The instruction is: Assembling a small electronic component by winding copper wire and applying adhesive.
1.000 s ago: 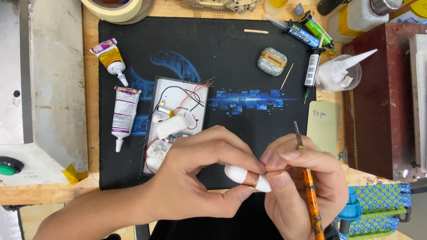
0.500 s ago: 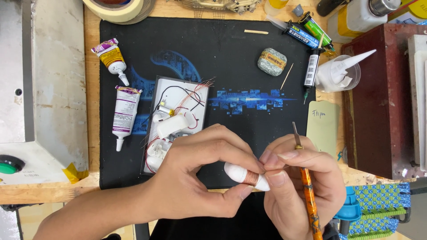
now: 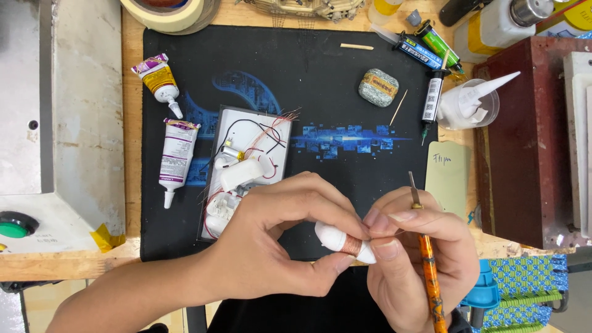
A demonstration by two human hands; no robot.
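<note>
**Coil-wound white piece held over the black mat**

A black mat [image 3: 320,80] covers the wooden bench. Above its near edge, a small white piece [image 3: 343,240] wound with copper wire is pinched between closed left hand [image 3: 277,246] fingers and right hand [image 3: 419,259] fingertips; an orange-handled tool [image 3: 430,271] is also gripped.

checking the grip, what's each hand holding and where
Left hand pinches the white capsule at its end; right hand pinches its copper-wound end and carries an orange brush by the handle.

Part in my fingers: smooth glossy white plastic piece [image 3: 343,242] with a shiny copper wire band. Brush handle [image 3: 430,280]: lacquered orange. Mat [image 3: 308,80]: matt black. Bench [image 3: 131,98]: bare wood.
</note>
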